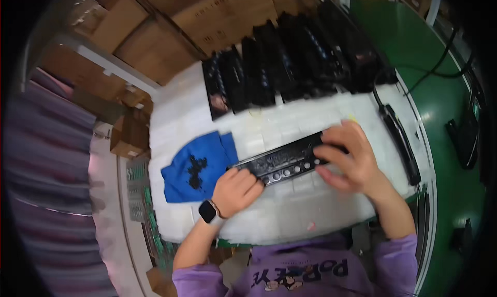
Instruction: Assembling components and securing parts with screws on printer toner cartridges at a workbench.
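A long black panel (282, 161) with a row of round pale spots along its near edge lies slantwise across the white work surface. My left hand (235, 192), wearing a dark watch (207, 212), is closed over the panel's left end. Over the right end, my right hand (349, 157) has its fingers bent but spread apart, slightly smeared by motion. Nothing shows between them, though the fingers hide part of that end. Beside the panel's left end is a blue cloth (189, 162), with a heap of small black pieces (195, 171) on it.
Several black panels (279, 59) stand in a row along the far side. A black corded tool (401, 141) lies at the right edge, its cable running off right. Cardboard boxes (217, 17) are stacked behind. A grey curtain (46, 183) hangs at left, above green floor (393, 33) at right.
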Action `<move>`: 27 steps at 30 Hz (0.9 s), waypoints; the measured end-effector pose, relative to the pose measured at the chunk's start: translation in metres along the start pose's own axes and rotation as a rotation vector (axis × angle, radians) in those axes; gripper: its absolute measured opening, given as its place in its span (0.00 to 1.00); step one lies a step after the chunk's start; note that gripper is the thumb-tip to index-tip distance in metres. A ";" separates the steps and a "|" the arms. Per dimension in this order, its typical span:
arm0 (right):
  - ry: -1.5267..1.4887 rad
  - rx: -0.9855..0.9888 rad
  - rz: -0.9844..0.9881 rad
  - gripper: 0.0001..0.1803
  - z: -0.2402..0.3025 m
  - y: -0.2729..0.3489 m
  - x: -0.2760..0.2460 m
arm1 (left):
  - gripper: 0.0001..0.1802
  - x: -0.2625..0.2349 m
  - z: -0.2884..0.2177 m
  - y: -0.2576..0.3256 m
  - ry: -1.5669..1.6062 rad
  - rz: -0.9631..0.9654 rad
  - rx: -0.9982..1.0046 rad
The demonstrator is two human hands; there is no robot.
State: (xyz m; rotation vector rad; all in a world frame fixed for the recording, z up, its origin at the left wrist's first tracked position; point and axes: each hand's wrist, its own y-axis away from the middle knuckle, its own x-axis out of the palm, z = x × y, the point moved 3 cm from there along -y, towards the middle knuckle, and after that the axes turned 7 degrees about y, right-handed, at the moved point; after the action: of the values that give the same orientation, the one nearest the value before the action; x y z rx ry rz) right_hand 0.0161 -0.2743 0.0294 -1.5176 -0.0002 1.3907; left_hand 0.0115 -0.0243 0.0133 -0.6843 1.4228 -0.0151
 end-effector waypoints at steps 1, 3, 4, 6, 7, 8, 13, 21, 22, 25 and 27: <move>-0.064 0.073 0.037 0.22 -0.005 -0.008 -0.001 | 0.08 0.000 0.001 -0.003 0.059 0.079 0.017; -0.127 0.157 0.075 0.24 -0.010 -0.006 0.004 | 0.11 0.003 0.009 0.001 0.131 0.155 -0.034; -0.123 0.210 0.128 0.24 -0.014 -0.001 0.011 | 0.14 0.001 0.014 0.000 0.236 0.104 -0.095; -0.123 0.263 0.216 0.23 -0.019 0.006 0.021 | 0.20 -0.004 0.028 0.000 0.421 -0.009 -0.180; -0.123 0.252 0.206 0.23 -0.020 0.006 0.020 | 0.14 -0.007 0.037 -0.001 0.467 -0.079 -0.226; -0.121 0.259 0.252 0.22 -0.022 0.005 0.019 | 0.11 -0.008 0.050 -0.002 0.423 -0.150 -0.287; -0.110 0.273 0.287 0.19 -0.022 0.013 0.019 | 0.08 0.007 0.145 -0.043 0.288 -0.394 -0.684; -0.138 0.260 0.318 0.17 -0.027 0.011 0.017 | 0.12 0.050 0.300 -0.034 -0.179 -0.096 -0.783; -0.140 0.262 0.335 0.17 -0.029 0.012 0.019 | 0.10 0.052 0.298 -0.036 -0.201 -0.144 -0.806; -0.144 0.254 0.340 0.17 -0.032 0.012 0.018 | 0.08 0.052 0.297 -0.042 -0.345 -0.063 -0.867; -0.148 0.260 0.340 0.17 -0.032 0.011 0.018 | 0.09 0.044 0.295 -0.043 -0.347 -0.064 -0.909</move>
State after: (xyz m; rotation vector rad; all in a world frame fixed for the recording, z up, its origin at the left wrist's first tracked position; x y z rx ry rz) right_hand 0.0390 -0.2896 0.0030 -1.2333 0.3482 1.6966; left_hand 0.3034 0.0484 -0.0099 -1.3948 1.0260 0.7038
